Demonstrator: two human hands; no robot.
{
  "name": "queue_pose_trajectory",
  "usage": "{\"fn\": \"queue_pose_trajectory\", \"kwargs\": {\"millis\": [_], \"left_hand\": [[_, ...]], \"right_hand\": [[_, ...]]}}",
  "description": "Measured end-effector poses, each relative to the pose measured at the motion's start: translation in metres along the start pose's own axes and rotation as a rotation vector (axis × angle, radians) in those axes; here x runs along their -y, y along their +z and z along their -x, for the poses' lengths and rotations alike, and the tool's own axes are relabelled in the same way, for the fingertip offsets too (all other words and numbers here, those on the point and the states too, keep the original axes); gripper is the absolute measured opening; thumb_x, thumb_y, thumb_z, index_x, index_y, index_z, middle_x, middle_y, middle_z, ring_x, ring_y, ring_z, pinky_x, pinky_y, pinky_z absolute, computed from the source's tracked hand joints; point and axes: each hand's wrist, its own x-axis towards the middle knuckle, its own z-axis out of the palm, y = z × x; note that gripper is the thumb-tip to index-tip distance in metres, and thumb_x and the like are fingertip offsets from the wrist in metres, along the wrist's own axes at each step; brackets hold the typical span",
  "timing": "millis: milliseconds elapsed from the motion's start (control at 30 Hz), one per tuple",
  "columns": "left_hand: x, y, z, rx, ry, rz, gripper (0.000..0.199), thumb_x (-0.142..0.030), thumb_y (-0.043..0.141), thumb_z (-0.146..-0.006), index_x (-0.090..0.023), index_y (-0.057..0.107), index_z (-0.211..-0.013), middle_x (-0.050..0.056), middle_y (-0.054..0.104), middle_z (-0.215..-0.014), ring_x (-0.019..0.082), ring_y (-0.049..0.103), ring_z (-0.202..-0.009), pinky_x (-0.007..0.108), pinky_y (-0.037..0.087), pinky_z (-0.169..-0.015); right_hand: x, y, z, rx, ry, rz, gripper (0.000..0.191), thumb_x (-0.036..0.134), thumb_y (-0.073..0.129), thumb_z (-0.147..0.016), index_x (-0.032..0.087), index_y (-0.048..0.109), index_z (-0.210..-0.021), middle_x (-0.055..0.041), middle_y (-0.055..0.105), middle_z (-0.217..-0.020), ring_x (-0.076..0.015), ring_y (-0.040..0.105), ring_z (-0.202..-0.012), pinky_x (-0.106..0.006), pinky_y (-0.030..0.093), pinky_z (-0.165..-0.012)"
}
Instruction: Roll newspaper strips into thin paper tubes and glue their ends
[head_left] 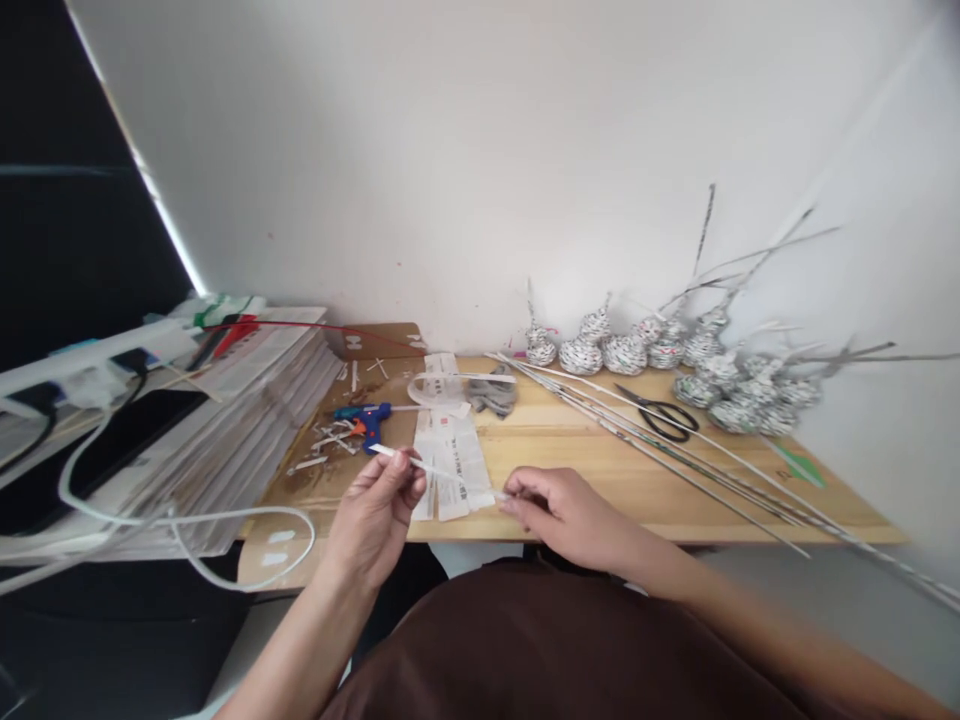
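Note:
A thin white rolled paper stick (pixel 437 469) stretches between my two hands above the front of the wooden table. My left hand (pixel 381 505) pinches it near its left end, whose flat tip sticks out past the thumb. Fingers closed, my right hand (pixel 559 510) grips the other end; its fingertips partly hide that end. Beneath the stick lie printed paper strips (pixel 454 450). Just beyond my left hand rests a blue glue gun (pixel 367 422) with an orange trigger, among white paper scraps (pixel 326 440).
Several gourd-shaped woven paper pieces (pixel 581 352) stand along the wall at right. Black-handled scissors (pixel 664 415) and long paper sticks (pixel 675 455) lie before them. A grey cloth (pixel 493 392) sits behind the strips. At left are stacked papers (pixel 277 400) and a white cable (pixel 307 540).

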Motion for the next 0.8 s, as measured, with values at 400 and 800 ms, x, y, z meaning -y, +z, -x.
{"fn": "queue_pose_trajectory", "kwargs": {"millis": [400,800], "left_hand": [[0.013,0.0,-0.058,-0.07,-0.104,0.01,0.01,-0.015,0.067,-0.08,-0.013,0.067,-0.09,0.003,0.064,-0.076,0.008,0.063,-0.061,0.015,0.055,-0.054],[0.009,-0.022,-0.065,-0.149,-0.189,0.063,0.024,-0.032,0.066,-0.081,-0.015,0.053,-0.071,-0.002,0.049,-0.064,0.008,0.053,-0.054,0.016,0.047,-0.046]], "right_hand": [[-0.093,-0.096,-0.032,-0.478,0.072,0.555,0.034,0.029,0.042,-0.091,0.015,0.068,-0.106,-0.0112,0.069,-0.094,-0.0236,0.062,-0.086,-0.032,0.043,-0.078],[-0.101,-0.094,-0.135,-0.41,-0.005,0.951,0.036,0.038,0.049,-0.089,0.016,0.067,-0.112,-0.0146,0.065,-0.106,-0.0299,0.051,-0.1,-0.04,0.035,-0.087]]}}
